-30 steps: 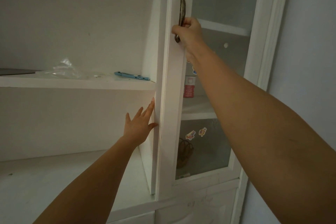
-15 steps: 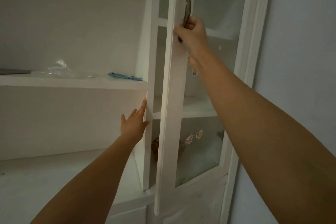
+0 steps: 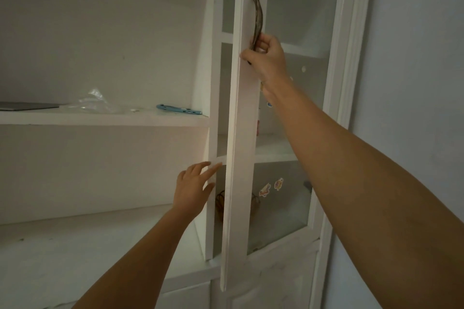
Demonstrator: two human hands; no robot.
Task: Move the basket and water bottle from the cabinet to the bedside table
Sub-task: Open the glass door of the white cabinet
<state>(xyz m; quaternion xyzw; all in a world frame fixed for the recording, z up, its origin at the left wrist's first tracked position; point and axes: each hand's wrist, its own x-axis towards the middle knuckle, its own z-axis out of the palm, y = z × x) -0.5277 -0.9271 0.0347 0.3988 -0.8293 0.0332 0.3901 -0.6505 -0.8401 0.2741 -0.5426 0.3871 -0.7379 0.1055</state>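
Two hands reach up to the white cabinet [image 3: 212, 83]. The right hand [image 3: 266, 57] has its grip closed around the bronze handle [image 3: 257, 7] of the glass door [image 3: 241, 158], which stands ajar. The left hand [image 3: 193, 188] keeps a wide grip, with straight fingers at the frame's edge. The dark basket [image 3: 220, 204] sits on the low shelf inside, half hidden behind the door.

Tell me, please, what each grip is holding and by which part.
The right grip holds the dark curved metal door handle at its lower end; the left grip is open and holds nothing.

Left hand [image 3: 193, 190], right hand [image 3: 267, 60] — both bare
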